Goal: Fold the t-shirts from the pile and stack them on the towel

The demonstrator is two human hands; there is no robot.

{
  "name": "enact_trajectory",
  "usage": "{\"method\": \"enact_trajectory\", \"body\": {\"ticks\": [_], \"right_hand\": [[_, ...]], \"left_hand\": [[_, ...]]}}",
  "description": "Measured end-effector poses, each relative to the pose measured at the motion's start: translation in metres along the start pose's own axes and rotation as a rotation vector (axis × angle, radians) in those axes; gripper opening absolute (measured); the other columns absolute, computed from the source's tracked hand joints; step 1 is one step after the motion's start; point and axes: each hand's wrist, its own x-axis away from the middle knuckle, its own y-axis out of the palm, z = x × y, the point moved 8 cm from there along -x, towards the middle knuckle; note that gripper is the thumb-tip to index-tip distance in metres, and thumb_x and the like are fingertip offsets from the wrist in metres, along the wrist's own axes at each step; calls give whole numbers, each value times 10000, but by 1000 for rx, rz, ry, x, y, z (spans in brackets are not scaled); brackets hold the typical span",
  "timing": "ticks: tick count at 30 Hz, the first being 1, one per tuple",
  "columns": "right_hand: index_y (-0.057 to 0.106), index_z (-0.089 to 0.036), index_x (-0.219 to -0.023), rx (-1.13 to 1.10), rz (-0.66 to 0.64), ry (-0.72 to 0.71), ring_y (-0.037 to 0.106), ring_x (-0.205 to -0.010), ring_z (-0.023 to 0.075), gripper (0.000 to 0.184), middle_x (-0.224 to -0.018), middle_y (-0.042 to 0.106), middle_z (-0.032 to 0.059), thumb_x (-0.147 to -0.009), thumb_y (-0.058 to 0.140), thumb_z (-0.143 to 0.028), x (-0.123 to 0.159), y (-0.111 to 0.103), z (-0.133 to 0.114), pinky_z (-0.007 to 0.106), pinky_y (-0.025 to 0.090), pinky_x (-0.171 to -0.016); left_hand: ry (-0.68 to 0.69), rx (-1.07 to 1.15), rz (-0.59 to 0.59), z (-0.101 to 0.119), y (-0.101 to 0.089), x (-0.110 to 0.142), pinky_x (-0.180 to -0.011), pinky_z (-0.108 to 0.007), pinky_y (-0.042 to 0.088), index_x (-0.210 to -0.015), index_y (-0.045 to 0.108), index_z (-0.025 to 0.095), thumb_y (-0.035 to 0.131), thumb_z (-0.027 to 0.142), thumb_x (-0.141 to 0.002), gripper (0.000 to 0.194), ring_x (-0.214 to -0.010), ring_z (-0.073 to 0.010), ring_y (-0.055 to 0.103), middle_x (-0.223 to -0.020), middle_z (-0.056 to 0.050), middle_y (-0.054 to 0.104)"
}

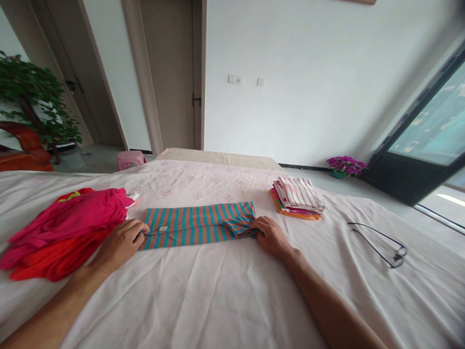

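Observation:
A blue and brown striped garment [199, 225] lies in a long flat strip across the cloth-covered surface, a small pale label near its left end. My left hand [128, 236] pinches its left end, fingers closed on the fabric. At the opposite end, my right hand [269, 235] grips the cloth, where a striped part is folded over and looks rumpled. Beside my left hand is a loose heap of pink and red clothes [83, 218]. A neat stack of folded clothes [298, 196], with a red-and-white striped piece on top, sits beyond my right hand.
Black-framed glasses [394, 252] rest on the pale bedsheet [203, 295] at the right. Behind the surface stand a pink stool [131, 159] and a pot of purple flowers [345, 166]. A leafy plant [36, 97] and red wooden furniture [27, 148] are at the left.

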Motion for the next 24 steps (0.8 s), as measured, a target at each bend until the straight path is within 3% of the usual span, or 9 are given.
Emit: {"method": "enact_trajectory", "body": {"ticks": [7, 20, 24], "right_hand": [[658, -241, -1178, 26, 18, 17, 592, -1009, 218, 525, -1066, 668, 62, -714, 546, -21, 4, 3, 4, 348, 452, -922], [690, -248, -1152, 13, 4, 40, 610, -963, 207, 381, -1026, 685, 58, -815, 579, -107, 7, 4, 9, 333, 468, -893], [729, -246, -1043, 44, 14, 91, 622, -868, 185, 262, -909, 683, 42, -855, 571, -155, -3, -7, 10, 281, 472, -790]], "left_hand": [[0, -26, 0, 0, 0, 1, -842, -340, 467, -881, 605, 244, 490, 179, -821, 145, -864, -200, 627, -901, -26, 677], [-39, 49, -1, -3, 1, 5, -852, -321, 472, -948, 614, 249, 498, 282, -885, 136, -915, -205, 638, -960, -35, 677], [-69, 67, 28, -7, -6, -4, -890, -331, 460, -946, 625, 253, 477, 367, -913, 190, -945, -214, 630, -968, -42, 685]]}}
